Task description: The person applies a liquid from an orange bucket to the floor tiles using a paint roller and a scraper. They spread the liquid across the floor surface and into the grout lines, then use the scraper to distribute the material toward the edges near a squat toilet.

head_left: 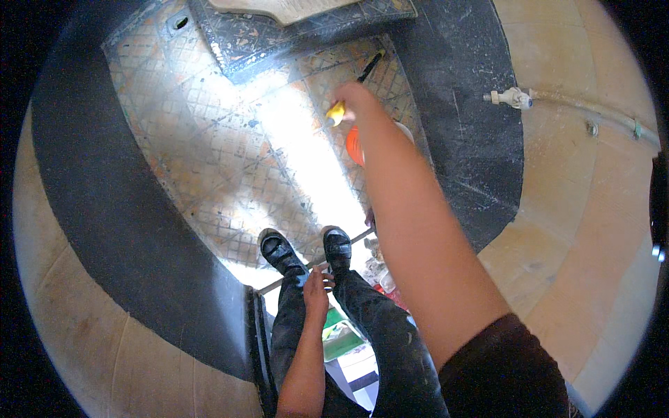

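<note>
Clearly, the tool [371,66] is in the upper middle of the frame, with the right hand [355,97] wrapped round it. That grip is clamped on the middle stretch: a dark shaft slants out toward the upper right, and a yellow part [336,113] shows below the fingers. Which end does the work is too blurred to tell, as is whether either end touches the floor [230,174].

The right arm is stretched far out, so good control here probably calls for bending closer and letting the wrist, not the shoulder, guide the tool. The orange tub [354,145], partly hidden behind the forearm, lies just beside the hand; a low sweep could knock it, so the elbow is best kept high.

A glaring band of light crosses the tiles left of the tool and could hide missed patches; looking from another angle would help. Near the dark wall [453,104] at right, short, light strokes seem safest.

The left hand [316,296] hangs at lower centre, in front of the legs, fingers curled; whether they hold anything I cannot tell. Both shoes [280,252] are planted apart, a fair base for leaning.
</note>
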Action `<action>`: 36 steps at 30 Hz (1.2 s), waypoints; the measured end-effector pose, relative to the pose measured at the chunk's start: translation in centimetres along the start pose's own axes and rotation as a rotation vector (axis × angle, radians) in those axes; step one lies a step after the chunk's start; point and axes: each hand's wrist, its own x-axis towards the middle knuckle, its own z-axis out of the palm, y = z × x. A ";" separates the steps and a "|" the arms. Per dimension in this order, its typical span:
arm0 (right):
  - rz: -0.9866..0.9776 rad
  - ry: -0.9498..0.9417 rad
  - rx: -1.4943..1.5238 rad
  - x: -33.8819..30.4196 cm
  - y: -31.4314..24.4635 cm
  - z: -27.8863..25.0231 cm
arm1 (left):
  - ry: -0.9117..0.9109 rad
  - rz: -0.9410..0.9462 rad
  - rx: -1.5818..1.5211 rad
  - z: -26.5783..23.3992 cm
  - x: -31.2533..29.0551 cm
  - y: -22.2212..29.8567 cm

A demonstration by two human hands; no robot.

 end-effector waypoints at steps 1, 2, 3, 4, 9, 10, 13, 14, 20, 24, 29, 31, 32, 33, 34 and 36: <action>0.176 0.180 0.741 2.3 2.1 -5.2 | -0.060 0.010 0.012 0.4 -0.4 -0.1; 0.240 0.203 0.680 3.5 1.9 -4.5 | -0.055 0.022 0.002 -0.1 -0.2 -0.2; 0.299 0.226 0.614 4.3 1.0 -3.4 | -0.066 -0.014 -0.021 -0.6 0.2 -0.5; 0.349 0.249 0.547 4.8 -0.4 -2.8 | -0.051 -0.023 -0.021 -0.5 0.6 -0.7; -0.138 0.086 -0.642 -2.4 -3.6 4.2 | 0.033 -0.062 -0.110 -2.1 0.1 0.0; 0.037 0.150 -0.223 -2.5 -5.3 3.9 | 0.025 -0.058 -0.128 -1.9 0.4 0.4; 0.415 0.334 0.445 -1.7 -7.1 0.4 | -0.027 -0.078 -0.116 -1.1 0.2 1.0; 0.376 0.379 0.559 -1.3 -5.7 -1.8 | -0.045 -0.101 -0.092 -0.9 0.1 1.0; 0.377 0.273 0.351 -1.8 -8.2 2.8 | -0.015 -0.117 -0.213 -1.6 0.0 0.7; 0.117 0.123 0.000 -0.3 1.7 0.3 | -0.021 -0.157 -0.283 -1.9 -0.1 0.2; 0.285 0.271 -0.023 0.7 7.6 -9.7 | -0.082 -0.189 -0.307 -1.2 -0.2 -0.7; 0.234 0.232 -0.145 -2.2 8.7 -6.9 | -0.043 -0.209 -0.311 -1.6 0.0 -0.9; 0.179 0.301 -0.319 -5.0 9.4 -5.0 | -0.035 -0.214 -0.310 -1.3 -0.3 -0.7; 0.120 0.370 -0.466 -7.5 9.8 -2.1 | -0.008 -0.214 -0.321 -1.5 -0.5 -0.4; 0.072 0.445 -0.561 -10.3 9.8 0.1 | 0.012 -0.214 -0.330 -1.7 -0.6 -0.2; -0.003 0.540 -0.533 -15.7 9.2 2.4 | 0.022 -0.216 -0.338 -2.0 -0.7 -0.1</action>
